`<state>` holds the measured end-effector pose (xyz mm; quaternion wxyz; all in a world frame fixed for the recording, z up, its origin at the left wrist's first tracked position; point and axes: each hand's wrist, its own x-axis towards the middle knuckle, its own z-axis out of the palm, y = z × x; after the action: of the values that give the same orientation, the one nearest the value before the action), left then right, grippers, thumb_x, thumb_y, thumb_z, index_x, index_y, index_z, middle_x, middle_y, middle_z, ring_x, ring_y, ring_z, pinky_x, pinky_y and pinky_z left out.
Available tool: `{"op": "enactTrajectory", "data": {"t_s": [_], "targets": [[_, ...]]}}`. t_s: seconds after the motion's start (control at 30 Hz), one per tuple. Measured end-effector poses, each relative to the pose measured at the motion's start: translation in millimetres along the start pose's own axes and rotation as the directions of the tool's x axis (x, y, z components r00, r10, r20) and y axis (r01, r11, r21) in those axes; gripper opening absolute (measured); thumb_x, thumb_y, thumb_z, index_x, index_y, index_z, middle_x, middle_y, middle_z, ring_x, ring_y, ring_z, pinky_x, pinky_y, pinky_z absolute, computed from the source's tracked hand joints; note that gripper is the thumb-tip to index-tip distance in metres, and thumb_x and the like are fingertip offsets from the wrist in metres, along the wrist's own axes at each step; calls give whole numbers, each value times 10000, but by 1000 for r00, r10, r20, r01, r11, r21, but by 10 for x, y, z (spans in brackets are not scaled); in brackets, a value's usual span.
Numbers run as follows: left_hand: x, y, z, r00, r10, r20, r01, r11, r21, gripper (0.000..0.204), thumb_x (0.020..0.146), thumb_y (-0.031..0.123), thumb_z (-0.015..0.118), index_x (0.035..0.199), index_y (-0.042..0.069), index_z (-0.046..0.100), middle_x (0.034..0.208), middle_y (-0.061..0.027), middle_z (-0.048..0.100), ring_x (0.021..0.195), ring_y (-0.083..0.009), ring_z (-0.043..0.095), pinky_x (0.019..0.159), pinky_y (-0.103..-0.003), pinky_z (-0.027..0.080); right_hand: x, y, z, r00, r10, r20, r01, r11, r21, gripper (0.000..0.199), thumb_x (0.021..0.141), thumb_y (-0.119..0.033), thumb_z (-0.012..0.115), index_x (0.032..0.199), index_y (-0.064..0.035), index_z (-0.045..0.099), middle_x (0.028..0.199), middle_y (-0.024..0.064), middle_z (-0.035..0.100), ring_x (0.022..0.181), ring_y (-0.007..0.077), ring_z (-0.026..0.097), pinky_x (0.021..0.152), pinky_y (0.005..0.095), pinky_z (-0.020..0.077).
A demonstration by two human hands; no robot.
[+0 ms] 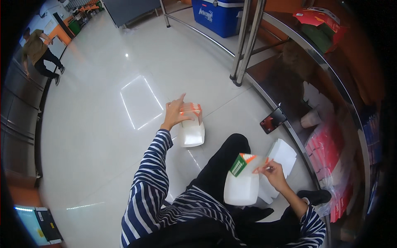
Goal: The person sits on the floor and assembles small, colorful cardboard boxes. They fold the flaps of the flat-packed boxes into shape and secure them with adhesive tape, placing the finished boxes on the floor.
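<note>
On the floor ahead of me stands a paper food box [192, 135] with a white interior and orange print; its layered orange edges look like several boxes nested together. My left hand [175, 112] is at its left far side, thumb and index finger spread wide apart, the thumb against the printed wall. Above my lap, my right hand [273, 172] pinches the edge of another paper food box [241, 189], white with green and orange print, its open side facing me. Partly behind my right hand, several white folded cartons [283, 155] lie on the floor.
A phone [273, 120] leans by the metal shelf at my right. The shelf holds red packs [328, 155] in clear plastic and a red bag [320, 22]. A blue cooler box [218, 17] stands beyond the rack legs. One person [39, 51] is at the far left.
</note>
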<state>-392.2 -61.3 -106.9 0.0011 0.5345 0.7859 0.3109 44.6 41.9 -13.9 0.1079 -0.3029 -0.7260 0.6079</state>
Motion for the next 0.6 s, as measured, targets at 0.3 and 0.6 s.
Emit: {"op": "enactTrajectory", "data": {"t_s": [0.3,0.6], "targets": [[78,54,192,950,15,-312,-78,979,-190,288,602,339,748,704,92,639,653,-41,526,582,-202,536,507,-330,418,1077,-66,557,967,-243,-77,241,970,-34,147,779,56,541,889,17,630,904,102,633,846,161,610,741,264,469],[-65,136,242,904,199,-378,-208,978,19,241,681,296,719,616,94,607,537,-37,467,454,-192,492,415,-306,377,1400,112,1018,905,-333,-265,365,928,80,231,710,140,523,888,33,624,911,116,632,845,186,610,732,261,477]]}}
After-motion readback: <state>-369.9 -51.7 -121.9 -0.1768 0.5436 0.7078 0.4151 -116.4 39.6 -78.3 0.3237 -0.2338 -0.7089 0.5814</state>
